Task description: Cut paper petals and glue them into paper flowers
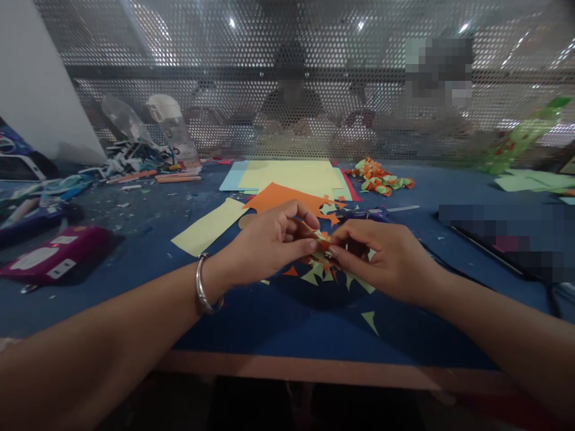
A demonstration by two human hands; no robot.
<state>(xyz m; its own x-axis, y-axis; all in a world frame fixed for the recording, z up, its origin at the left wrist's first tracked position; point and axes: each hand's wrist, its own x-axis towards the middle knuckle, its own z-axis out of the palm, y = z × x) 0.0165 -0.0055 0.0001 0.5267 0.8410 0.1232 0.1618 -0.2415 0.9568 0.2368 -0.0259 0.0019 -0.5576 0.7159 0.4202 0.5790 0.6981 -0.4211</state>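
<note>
Two hands meet over the middle of the table: the left hand (290,236), wearing one silver bangle (201,281), has its fingers curled in and its thumb and fingertips pinched on a small orange-and-green paper piece (323,244), while the right hand (381,257) grips the same piece between thumb and forefinger. Beneath them lie green and orange scraps (309,276), too overlapped to count, and one green sliver (370,322) sits apart, nearer the table edge. Beyond are one orange sheet (281,199), one pale yellow strip (210,228) and a stack of coloured sheets (290,173) — yellow, blue and red show — with a single heap of orange and green cut pieces (375,178) just right of it. Two bottles stand at the back, a clear one with a white lid (174,129) and a tilted green one (523,137); their contents cannot be made out. One magenta case (56,254) lies at left. The blue tabletop (260,326) has a brownish front edge and is specked with bits, and a perforated metal screen (215,42) rises behind, a person (291,108) dimly visible through it.
</note>
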